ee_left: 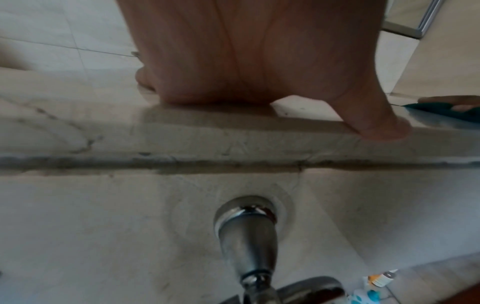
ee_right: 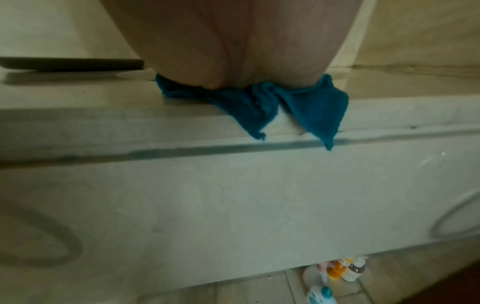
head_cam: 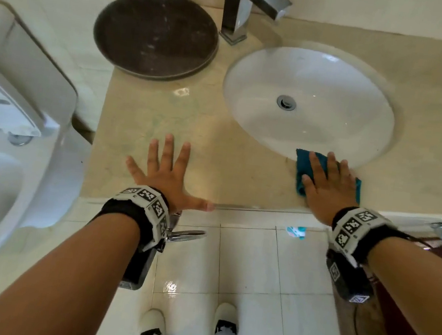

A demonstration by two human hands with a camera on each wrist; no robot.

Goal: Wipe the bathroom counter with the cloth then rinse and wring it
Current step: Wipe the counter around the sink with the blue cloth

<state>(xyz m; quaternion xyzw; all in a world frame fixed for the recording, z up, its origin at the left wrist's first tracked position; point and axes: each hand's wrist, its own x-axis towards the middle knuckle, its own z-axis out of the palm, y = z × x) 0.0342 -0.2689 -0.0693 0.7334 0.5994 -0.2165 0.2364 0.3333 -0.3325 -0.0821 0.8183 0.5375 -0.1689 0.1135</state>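
Pressing flat on the teal cloth (head_cam: 301,174) with straight fingers, the right hand (head_cam: 325,188) pins it to the desk (head_cam: 241,175) right at the front rim of the sink (head_cam: 305,102); left hand (head_cam: 166,174) spread wide and holding nothing, palm down on the bare stone near the front edge. Likely trouble: two cloth corners hanging over the front lip, as seen from the right wrist, so a stroke toward the body could drag the whole cloth off onto the floor. Pushed the other way, could slide over the rim into the basin. With no grip, only a flat palm, probably prone to bunching and skipping patches. Glossy stone, perhaps slippery under the bracing palm. Around: a dark round tray (head_cam: 155,34) at the back left, blocking that stretch of stone unless lifted; a square tap (head_cam: 247,9) behind the basin; a toilet (head_cam: 8,141) off to the left; bottles (ee_right: 345,269) down on the floor.
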